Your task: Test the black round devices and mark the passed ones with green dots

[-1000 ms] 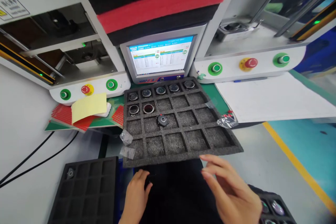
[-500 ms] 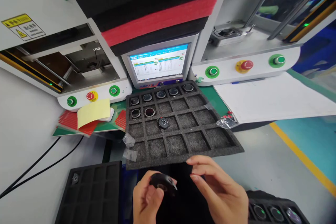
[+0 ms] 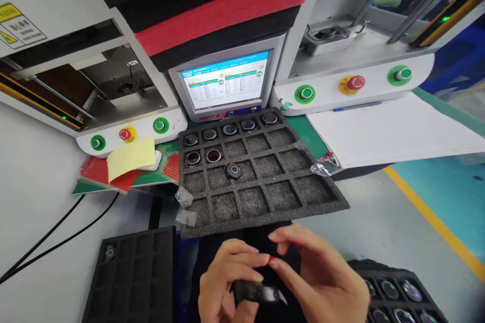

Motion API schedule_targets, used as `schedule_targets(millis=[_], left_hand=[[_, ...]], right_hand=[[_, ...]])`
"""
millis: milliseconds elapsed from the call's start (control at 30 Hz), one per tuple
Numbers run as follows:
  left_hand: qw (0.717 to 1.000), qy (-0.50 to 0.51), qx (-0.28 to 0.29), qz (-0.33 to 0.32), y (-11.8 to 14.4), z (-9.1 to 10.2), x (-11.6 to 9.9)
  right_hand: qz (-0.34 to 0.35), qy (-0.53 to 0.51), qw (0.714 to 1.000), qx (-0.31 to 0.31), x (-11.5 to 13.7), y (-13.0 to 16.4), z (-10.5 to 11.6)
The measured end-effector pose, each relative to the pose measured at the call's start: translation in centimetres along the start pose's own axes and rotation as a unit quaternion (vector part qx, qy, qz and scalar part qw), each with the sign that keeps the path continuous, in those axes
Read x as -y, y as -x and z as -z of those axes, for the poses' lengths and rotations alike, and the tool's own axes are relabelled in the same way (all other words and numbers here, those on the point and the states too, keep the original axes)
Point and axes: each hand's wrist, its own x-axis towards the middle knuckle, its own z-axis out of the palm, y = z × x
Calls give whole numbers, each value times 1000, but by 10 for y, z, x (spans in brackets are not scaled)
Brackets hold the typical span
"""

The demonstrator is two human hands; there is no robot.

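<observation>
Left hand (image 3: 227, 282) closed round a small black round part (image 3: 255, 292), held low and near, just below the near edge of the grey foam tray (image 3: 261, 212). Right hand (image 3: 322, 282) now closed in on it, thumb and forefinger pinching at a small red bit (image 3: 272, 261) right above the part; half a second ago right hand was apart and part sat higher in left fingers. Reads as peeling or picking something off the part, not placing yet. Tray holds round parts along far row and two in second row, plus one loose part (image 3: 234, 170) lying across a divider. Black tray (image 3: 132, 277) near left, almost bare. Another tray (image 3: 394, 298) near right with shiny round parts. Screen (image 3: 223, 81) lit far centre.
</observation>
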Motion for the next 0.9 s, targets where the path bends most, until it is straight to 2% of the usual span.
schedule_targets(millis=[67, 167, 267, 367, 433, 500, 567, 633, 700, 767, 900], left_hand=[[1000, -6, -2, -3, 0, -3, -1], [1000, -6, 7, -9, -1, -2, -1], [998, -25, 48, -23, -5, 5, 2], [997, -72, 5, -16, -9, 13, 7], [994, -93, -54, 8, -11, 15, 10], [991, -101, -82, 32, -11, 11, 11], [989, -99, -103, 44, -9, 3, 9], [989, -87, -108, 42, -6, -6, 7], [992, -80, -93, 38, -2, -12, 5], [992, -100, -69, 29, -2, -11, 4], [994, -80, 43, -58, -9, 3, 5]], right_hand=[[-4, -3, 1000, -16, -1, 0, 0], [21, 24, 998, 46, -2, -3, 3], [43, 56, 994, 82, -3, -5, 8], [46, 63, 995, 60, -2, -4, 11], [12, 23, 998, 59, 1, -1, 11], [-48, -55, 993, 94, 4, 3, 7], [-110, -142, 974, 139, 5, 7, 2], [-163, -212, 950, 158, 5, 12, -4], [-208, -254, 932, 155, 3, 15, -8], [-228, -270, 925, 139, 2, 17, -9], [-228, -279, 925, 119, 1, 18, -6]])
